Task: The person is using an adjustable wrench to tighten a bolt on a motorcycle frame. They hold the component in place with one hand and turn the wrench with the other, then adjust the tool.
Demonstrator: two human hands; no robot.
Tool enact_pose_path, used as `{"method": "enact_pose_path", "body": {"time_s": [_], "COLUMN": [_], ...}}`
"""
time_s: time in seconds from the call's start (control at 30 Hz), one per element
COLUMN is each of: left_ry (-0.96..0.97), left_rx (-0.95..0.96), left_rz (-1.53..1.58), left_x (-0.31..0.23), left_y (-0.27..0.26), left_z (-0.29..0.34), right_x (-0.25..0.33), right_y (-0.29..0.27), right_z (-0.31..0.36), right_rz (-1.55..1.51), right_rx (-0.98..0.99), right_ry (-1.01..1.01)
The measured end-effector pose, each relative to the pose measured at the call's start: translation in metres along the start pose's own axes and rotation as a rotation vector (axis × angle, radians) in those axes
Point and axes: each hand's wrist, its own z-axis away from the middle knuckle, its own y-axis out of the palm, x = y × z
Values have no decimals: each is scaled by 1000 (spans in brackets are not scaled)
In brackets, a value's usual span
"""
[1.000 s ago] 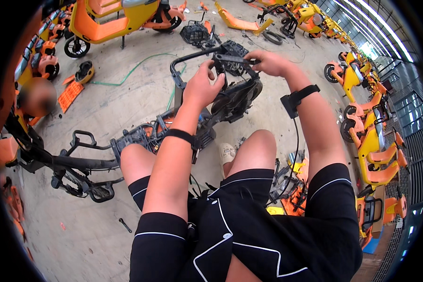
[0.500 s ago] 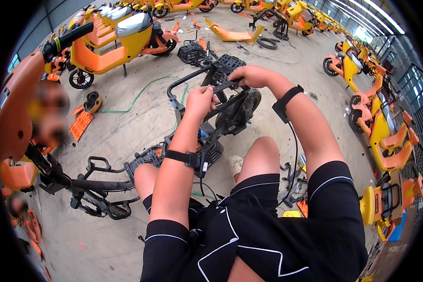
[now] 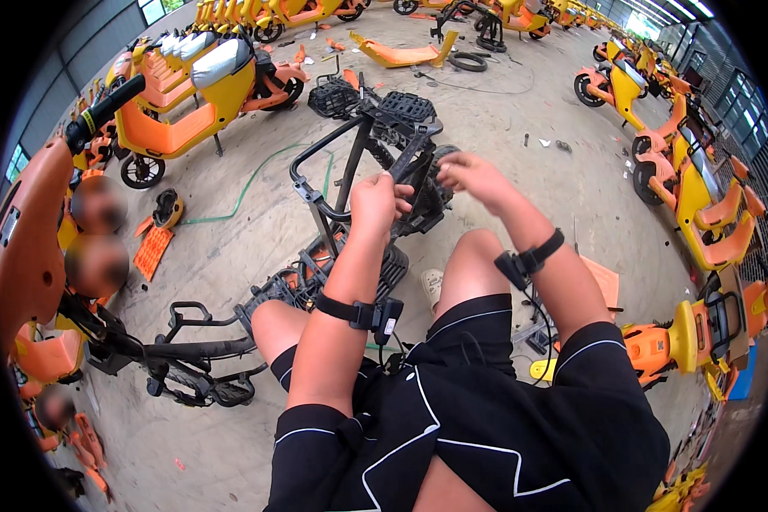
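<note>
A stripped black scooter frame (image 3: pixel 343 175) lies across the floor in front of me, with bent tubes and a black basket-like rack (image 3: pixel 408 106) at its far end. My left hand (image 3: pixel 377 203) is closed around the near end of a dark, flat, wrench-like bar (image 3: pixel 408 157). The bar slants up and away to the frame's far end; whether its tip grips anything there is too small to tell. To the right of the bar, my right hand (image 3: pixel 478 181) is in the air, fingers loosely apart and holding nothing. Behind it, a dark wheel is partly hidden.
Close on my left stands an orange scooter front (image 3: pixel 38 222) with a black handlebar grip. Yellow-orange scooters (image 3: pixel 192 111) line both sides. Loose parts lie about: a helmet-like shell (image 3: pixel 169 207), an orange panel (image 3: pixel 152 253), a green strap (image 3: pixel 239 205) and a tyre (image 3: pixel 468 61).
My right hand has let go of the bar and moved right and nearer. The bar has swung from nearly level to a steeper slant, still in my left hand. The view has shifted slightly.
</note>
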Motion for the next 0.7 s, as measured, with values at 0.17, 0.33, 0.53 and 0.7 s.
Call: {"method": "enact_pose_path", "body": {"time_s": [0.17,0.33,0.53,0.7], "left_ry": [-113,-146,-145,-102], "left_rx": [48,121,178,268], "left_rz": [129,206,245,288], "left_x": [1,2,3,8], "left_y": [21,43,79,111], "left_z": [16,23,35,32], "right_x": [1,18,61,67], "right_y": [32,25,11,-3], "right_z": [37,18,-24,-48], "right_rz": [-124,-110,399,966], "right_rx": [21,-15,7,59], "right_ry": [42,-25,110,26]}}
